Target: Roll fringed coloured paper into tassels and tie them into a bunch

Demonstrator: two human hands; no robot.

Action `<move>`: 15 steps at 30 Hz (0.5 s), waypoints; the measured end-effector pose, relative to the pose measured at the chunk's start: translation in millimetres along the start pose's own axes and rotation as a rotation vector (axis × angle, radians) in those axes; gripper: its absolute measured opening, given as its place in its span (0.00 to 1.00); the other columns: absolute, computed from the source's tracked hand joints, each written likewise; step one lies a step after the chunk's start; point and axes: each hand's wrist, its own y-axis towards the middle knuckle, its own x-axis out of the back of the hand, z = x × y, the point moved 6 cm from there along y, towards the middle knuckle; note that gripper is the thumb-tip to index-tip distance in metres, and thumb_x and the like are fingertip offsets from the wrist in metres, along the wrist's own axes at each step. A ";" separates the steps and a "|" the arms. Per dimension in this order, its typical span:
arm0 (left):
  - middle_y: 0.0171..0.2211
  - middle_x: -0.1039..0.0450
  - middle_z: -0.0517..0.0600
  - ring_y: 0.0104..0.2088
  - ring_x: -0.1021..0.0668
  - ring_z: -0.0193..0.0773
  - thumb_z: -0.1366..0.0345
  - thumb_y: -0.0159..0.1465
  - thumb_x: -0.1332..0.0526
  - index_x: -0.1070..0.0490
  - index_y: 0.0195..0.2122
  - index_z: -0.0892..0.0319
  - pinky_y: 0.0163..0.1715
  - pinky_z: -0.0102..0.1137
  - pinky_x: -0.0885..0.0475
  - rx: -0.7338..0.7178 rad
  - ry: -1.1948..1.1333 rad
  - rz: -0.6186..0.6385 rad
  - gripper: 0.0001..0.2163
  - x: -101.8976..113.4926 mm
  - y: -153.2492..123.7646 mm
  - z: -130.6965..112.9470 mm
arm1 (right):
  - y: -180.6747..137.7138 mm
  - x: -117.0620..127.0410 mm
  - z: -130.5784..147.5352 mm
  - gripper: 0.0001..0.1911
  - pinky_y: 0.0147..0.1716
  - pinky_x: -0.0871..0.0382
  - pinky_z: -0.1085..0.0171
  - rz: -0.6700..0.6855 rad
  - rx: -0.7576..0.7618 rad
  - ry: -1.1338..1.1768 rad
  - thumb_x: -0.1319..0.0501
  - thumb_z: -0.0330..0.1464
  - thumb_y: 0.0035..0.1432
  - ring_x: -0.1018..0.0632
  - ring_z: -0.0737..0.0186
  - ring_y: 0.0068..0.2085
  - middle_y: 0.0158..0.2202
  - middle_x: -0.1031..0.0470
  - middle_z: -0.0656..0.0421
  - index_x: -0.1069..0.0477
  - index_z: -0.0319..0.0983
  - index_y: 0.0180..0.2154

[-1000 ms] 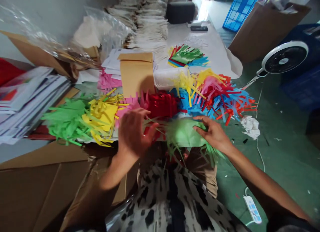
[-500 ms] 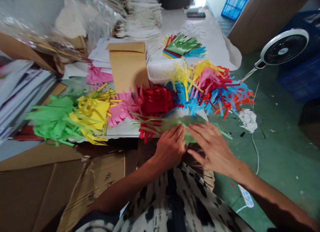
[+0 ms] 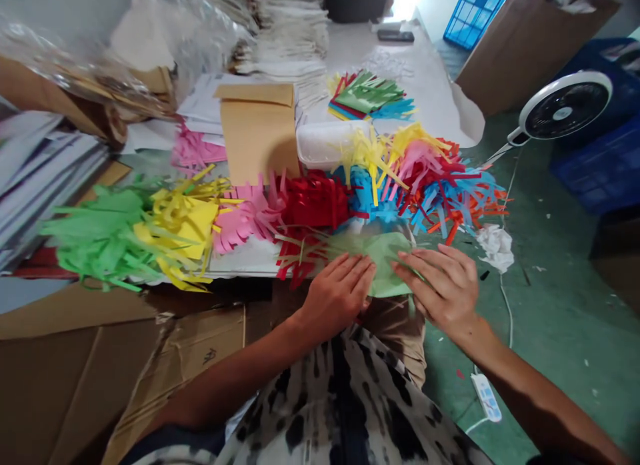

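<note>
A sheet of pale green tissue paper [image 3: 387, 261] lies at the table's front edge, with fringe strips trailing left across dark red fringed paper [image 3: 300, 251]. My left hand [image 3: 340, 291] rests with its fingers lying flat on the left part of the green sheet. At the sheet's right side is my right hand [image 3: 445, 285], fingers stretched and slightly apart, tips touching the paper. Its thumb is mostly hidden. Just behind the sheet lie a red fringed bundle [image 3: 315, 201] and blue fringed paper [image 3: 373, 198].
Pink [image 3: 247, 221], yellow [image 3: 193, 228] and green fringed bundles [image 3: 103, 225] line the table to the left. A mixed fringed pile [image 3: 440, 178] lies right. Behind stand a brown paper bag [image 3: 257, 135] and a white plastic tray [image 3: 320, 145]. A fan [image 3: 565, 111] stands at right.
My right hand has moved right, away from my left hand, uncovering more of the green tissue paper. The left hand has hardly shifted.
</note>
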 end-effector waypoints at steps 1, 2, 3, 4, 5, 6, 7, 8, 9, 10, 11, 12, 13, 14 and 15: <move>0.59 0.20 0.60 0.59 0.18 0.50 0.71 0.73 0.42 0.23 0.58 0.67 0.64 0.45 0.24 -0.001 0.010 -0.010 0.15 -0.5 -4.5 -2.4 | -5.2 -3.1 -1.3 0.21 0.63 0.33 0.47 0.019 -0.002 -0.001 0.40 0.26 0.68 0.20 0.55 0.57 0.54 0.16 0.63 0.24 0.52 0.57; 0.58 0.20 0.60 0.59 0.18 0.49 0.71 0.73 0.42 0.23 0.57 0.66 0.63 0.44 0.24 0.003 0.020 -0.011 0.15 -1.9 -9.0 -4.2 | -10.8 -7.4 -4.3 0.21 0.63 0.34 0.46 0.056 -0.017 -0.005 0.41 0.27 0.68 0.20 0.55 0.57 0.53 0.15 0.64 0.24 0.52 0.56; 0.58 0.19 0.60 0.58 0.18 0.49 0.71 0.73 0.42 0.22 0.56 0.65 0.62 0.44 0.23 0.011 0.026 -0.004 0.14 -4.0 -13.0 -5.2 | -16.0 -11.2 -8.9 0.21 0.63 0.35 0.45 0.094 -0.043 -0.012 0.41 0.27 0.67 0.20 0.53 0.57 0.53 0.15 0.64 0.23 0.52 0.55; 0.57 0.19 0.59 0.58 0.18 0.49 0.72 0.73 0.42 0.22 0.55 0.65 0.61 0.43 0.23 0.018 0.025 0.008 0.14 -6.3 -16.1 -5.6 | -20.2 -12.9 -15.2 0.21 0.64 0.36 0.44 0.119 -0.078 -0.021 0.41 0.27 0.66 0.20 0.52 0.57 0.52 0.15 0.63 0.23 0.52 0.55; 0.57 0.19 0.59 0.59 0.18 0.50 0.72 0.73 0.42 0.22 0.55 0.64 0.59 0.43 0.22 0.028 0.019 0.022 0.14 -8.2 -18.1 -5.2 | -22.4 -11.7 -22.9 0.21 0.64 0.36 0.43 0.123 -0.119 -0.028 0.40 0.27 0.64 0.20 0.50 0.57 0.53 0.16 0.62 0.23 0.52 0.55; 0.57 0.19 0.59 0.58 0.18 0.50 0.72 0.73 0.42 0.22 0.55 0.64 0.58 0.43 0.22 0.041 0.009 0.034 0.14 -9.5 -19.0 -4.1 | -22.4 -7.4 -31.4 0.22 0.64 0.36 0.41 0.108 -0.161 -0.030 0.40 0.27 0.63 0.20 0.49 0.58 0.53 0.16 0.61 0.23 0.51 0.55; 0.57 0.19 0.59 0.58 0.18 0.50 0.72 0.73 0.42 0.22 0.56 0.63 0.57 0.43 0.22 0.058 -0.003 0.042 0.14 -10.1 -19.0 -2.5 | -20.2 -0.3 -40.6 0.22 0.64 0.36 0.40 0.077 -0.206 -0.029 0.39 0.27 0.62 0.20 0.47 0.58 0.54 0.16 0.59 0.23 0.50 0.56; 0.57 0.19 0.59 0.57 0.17 0.50 0.72 0.72 0.42 0.22 0.56 0.62 0.57 0.44 0.22 0.075 -0.014 0.046 0.14 -9.8 -18.3 -0.7 | -16.0 9.5 -49.6 0.23 0.64 0.36 0.40 0.031 -0.250 -0.028 0.39 0.28 0.62 0.20 0.46 0.58 0.55 0.17 0.58 0.23 0.49 0.57; 0.56 0.18 0.58 0.57 0.17 0.50 0.72 0.72 0.42 0.21 0.56 0.61 0.56 0.44 0.23 0.092 -0.022 0.047 0.14 -8.8 -17.2 1.1 | -10.5 21.2 -57.6 0.22 0.64 0.36 0.39 -0.027 -0.287 -0.028 0.38 0.29 0.62 0.20 0.44 0.57 0.55 0.17 0.57 0.23 0.49 0.57; 0.56 0.18 0.58 0.56 0.17 0.50 0.72 0.72 0.42 0.21 0.55 0.60 0.56 0.44 0.23 0.109 -0.025 0.044 0.14 -7.1 -16.0 2.9 | -4.4 33.6 -64.6 0.21 0.64 0.36 0.38 -0.084 -0.323 -0.027 0.38 0.30 0.63 0.20 0.44 0.57 0.55 0.17 0.57 0.22 0.49 0.56; 0.55 0.17 0.57 0.56 0.16 0.49 0.72 0.72 0.42 0.21 0.55 0.60 0.56 0.44 0.24 0.126 -0.029 0.040 0.14 -5.0 -14.9 4.5 | 1.4 45.6 -70.5 0.20 0.64 0.36 0.38 -0.129 -0.366 -0.014 0.38 0.31 0.64 0.20 0.43 0.57 0.55 0.17 0.56 0.21 0.50 0.55; 0.54 0.17 0.57 0.55 0.16 0.49 0.72 0.72 0.42 0.21 0.55 0.59 0.56 0.44 0.24 0.141 -0.039 0.035 0.14 -2.6 -13.9 6.1 | 5.9 56.0 -75.3 0.19 0.65 0.36 0.38 -0.156 -0.422 0.026 0.38 0.32 0.65 0.20 0.42 0.58 0.55 0.18 0.57 0.20 0.51 0.55; 0.54 0.17 0.56 0.54 0.16 0.48 0.71 0.72 0.42 0.22 0.55 0.59 0.56 0.44 0.24 0.155 -0.055 0.027 0.14 0.2 -13.0 7.8 | 8.6 64.8 -78.7 0.19 0.66 0.37 0.39 -0.170 -0.489 0.096 0.38 0.33 0.66 0.21 0.41 0.60 0.57 0.19 0.57 0.20 0.51 0.56; 0.52 0.16 0.55 0.52 0.15 0.46 0.71 0.72 0.42 0.22 0.55 0.58 0.56 0.43 0.24 0.172 -0.074 0.014 0.14 3.4 -12.1 9.9 | 9.1 72.7 -79.3 0.20 0.67 0.37 0.39 -0.189 -0.550 0.178 0.38 0.35 0.67 0.23 0.39 0.63 0.60 0.21 0.57 0.21 0.52 0.58; 0.51 0.15 0.55 0.50 0.15 0.45 0.71 0.72 0.41 0.22 0.55 0.58 0.55 0.43 0.25 0.190 -0.090 -0.004 0.14 7.0 -11.0 12.5 | 7.8 81.4 -76.0 0.21 0.67 0.38 0.38 -0.232 -0.581 0.239 0.38 0.38 0.67 0.26 0.36 0.65 0.62 0.23 0.57 0.22 0.51 0.60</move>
